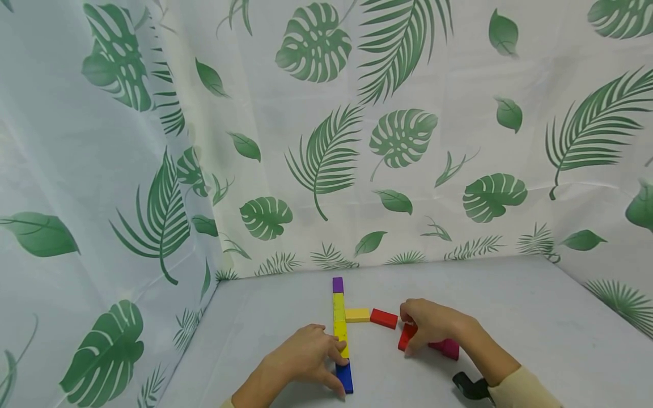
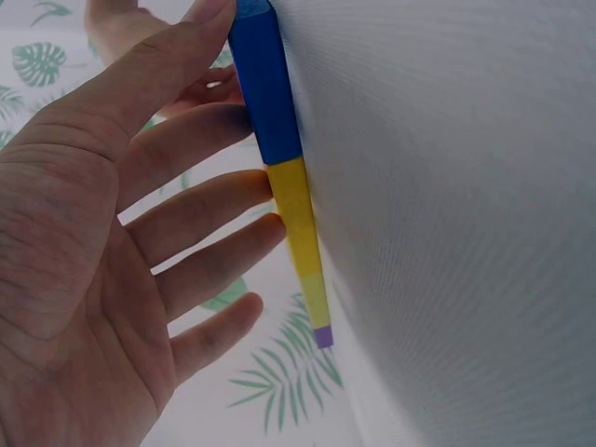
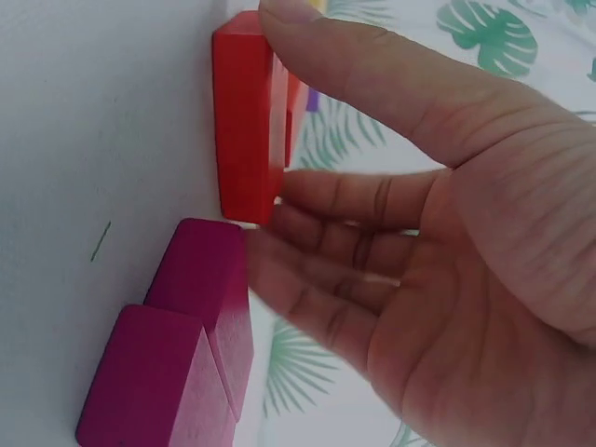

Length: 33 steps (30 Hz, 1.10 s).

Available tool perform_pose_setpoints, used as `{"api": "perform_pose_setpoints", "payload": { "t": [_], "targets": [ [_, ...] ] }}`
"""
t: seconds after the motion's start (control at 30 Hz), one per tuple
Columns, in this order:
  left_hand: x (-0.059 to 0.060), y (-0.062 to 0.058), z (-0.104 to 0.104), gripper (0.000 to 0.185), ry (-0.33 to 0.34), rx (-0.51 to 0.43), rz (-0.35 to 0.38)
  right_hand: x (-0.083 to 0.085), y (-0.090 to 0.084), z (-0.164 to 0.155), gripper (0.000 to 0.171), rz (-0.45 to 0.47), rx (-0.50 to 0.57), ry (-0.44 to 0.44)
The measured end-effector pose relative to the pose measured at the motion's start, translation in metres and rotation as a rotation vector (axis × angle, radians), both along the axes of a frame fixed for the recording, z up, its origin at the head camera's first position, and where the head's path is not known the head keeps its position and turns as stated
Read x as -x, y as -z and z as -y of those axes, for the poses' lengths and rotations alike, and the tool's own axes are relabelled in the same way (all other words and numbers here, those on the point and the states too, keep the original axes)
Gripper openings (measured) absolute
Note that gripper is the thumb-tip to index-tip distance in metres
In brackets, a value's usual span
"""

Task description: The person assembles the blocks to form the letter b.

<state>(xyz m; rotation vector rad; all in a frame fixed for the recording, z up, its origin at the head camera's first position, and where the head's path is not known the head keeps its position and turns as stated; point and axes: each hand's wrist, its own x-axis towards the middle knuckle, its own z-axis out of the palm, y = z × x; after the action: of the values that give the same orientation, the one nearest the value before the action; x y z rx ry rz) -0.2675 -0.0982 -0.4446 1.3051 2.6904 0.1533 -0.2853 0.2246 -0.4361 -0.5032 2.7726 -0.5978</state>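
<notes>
In the head view, a column of blocks runs away from me: a blue block (image 1: 344, 376), yellow blocks (image 1: 340, 334) and a purple block (image 1: 338, 284). My left hand (image 1: 308, 354) holds the blue block, thumb at its near end and index finger by its far end; other fingertips touch the yellow side in the left wrist view. A pale orange block (image 1: 357, 315) sticks out right from the column, with a red block (image 1: 384, 318) just beyond it, slightly angled. My right hand (image 1: 431, 323) pinches another red block (image 3: 248, 121) lengthwise between thumb and finger.
Two magenta blocks (image 3: 149, 372) lie side by side behind the right hand's red block. A black object (image 1: 470, 386) is at the right wrist, partly behind the sleeve. The pale tabletop (image 1: 265, 300) meets leaf-printed sheets (image 1: 326, 238) at the back and sides.
</notes>
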Motion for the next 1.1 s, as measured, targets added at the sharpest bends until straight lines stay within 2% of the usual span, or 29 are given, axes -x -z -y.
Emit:
{"api": "perform_pose_setpoints", "payload": {
  "t": [0.2, 0.63, 1.1],
  "targets": [
    [-0.0015, -0.002, -0.0006, 0.052, -0.003, -0.007, 0.009, -0.0012, -0.0008, -0.001, 0.052, -0.002, -0.033, 0.028],
    [-0.0004, -0.0001, -0.0005, 0.051, -0.012, -0.006, 0.016, -0.0014, 0.0003, -0.0023, 0.048, 0.021, 0.059, -0.029],
    [-0.0013, 0.0, -0.0005, 0.051, -0.006, -0.009, 0.014, -0.001, 0.0002, -0.0015, 0.049, 0.03, 0.076, -0.018]
  ]
}}
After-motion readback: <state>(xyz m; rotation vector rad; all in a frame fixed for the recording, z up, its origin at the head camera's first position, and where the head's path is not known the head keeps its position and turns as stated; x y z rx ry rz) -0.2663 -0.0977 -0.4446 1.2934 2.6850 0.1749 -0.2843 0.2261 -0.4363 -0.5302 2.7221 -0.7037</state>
